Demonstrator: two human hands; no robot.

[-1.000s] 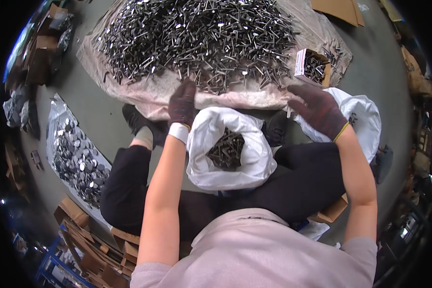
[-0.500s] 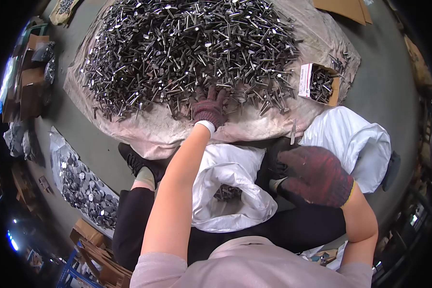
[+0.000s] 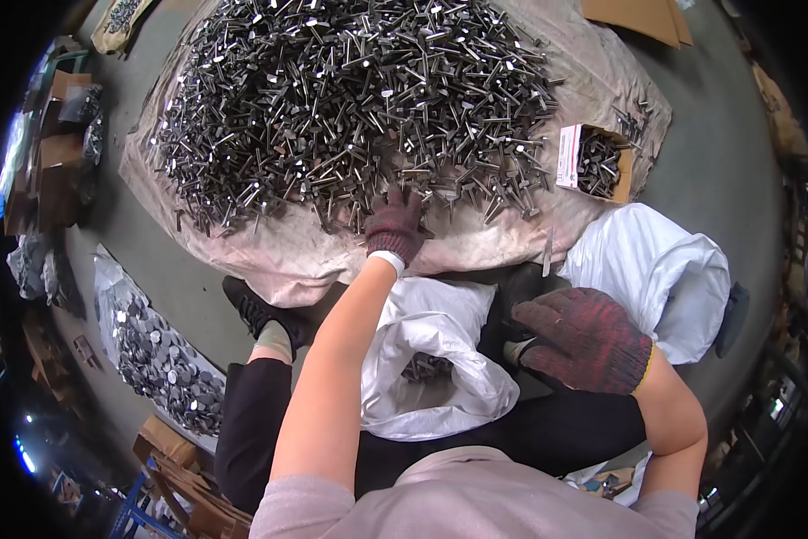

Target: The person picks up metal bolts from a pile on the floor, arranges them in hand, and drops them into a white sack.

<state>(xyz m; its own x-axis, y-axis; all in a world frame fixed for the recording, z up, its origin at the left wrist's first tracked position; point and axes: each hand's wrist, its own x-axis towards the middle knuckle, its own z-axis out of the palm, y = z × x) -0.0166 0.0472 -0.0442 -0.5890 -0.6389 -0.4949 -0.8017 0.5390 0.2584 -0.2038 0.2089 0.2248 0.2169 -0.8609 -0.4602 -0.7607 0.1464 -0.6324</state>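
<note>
A wide heap of T-shaped metal bolts (image 3: 359, 99) covers the pale cloth (image 3: 269, 256). My left hand (image 3: 395, 226), in a dark red knitted glove, lies palm down at the heap's near edge. Its fingers are apart and slightly bent, touching bolts; anything under the palm is hidden. In a matching glove, my right hand (image 3: 586, 340) hovers over my right leg and shoe, thumb and fingers apart, with nothing visible in it. Between my legs stands a white woven sack (image 3: 390, 395), its mouth open and some dark metal pieces (image 3: 426, 366) inside.
A cardboard box (image 3: 569, 157) of bolts sits on the cloth's right side. Beside it lies another white sack (image 3: 633, 269). A thin metal strip (image 3: 548, 251) is near my right shoe. Flat round metal pieces (image 3: 166, 355) lie on plastic sheeting at left.
My left hand has pulled back toward me from the heap, its fingers bending more, and some bolts at the edge have shifted nearer. My right hand has lowered slightly.
</note>
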